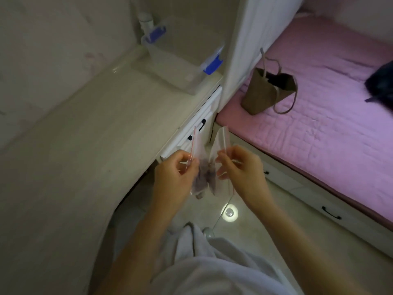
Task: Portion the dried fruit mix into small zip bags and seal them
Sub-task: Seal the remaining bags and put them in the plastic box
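Fingers (183, 156) of each hand pinch a zip bag's top, probably letting fruit settle before sealing. Beside the desk (85, 145), left hand (172, 177) holds the left bag (196, 145), right hand (242, 169) the right bag (222, 139); dried fruit (205, 179) sags low.

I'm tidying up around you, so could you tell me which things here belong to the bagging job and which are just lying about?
In the job: left hand pinching a red-strip zip bag of dried fruit; right hand pinching a second zip bag.
Lying about: clear container with blue clips on the desk; brown paper bag and dark item on the pink bed.
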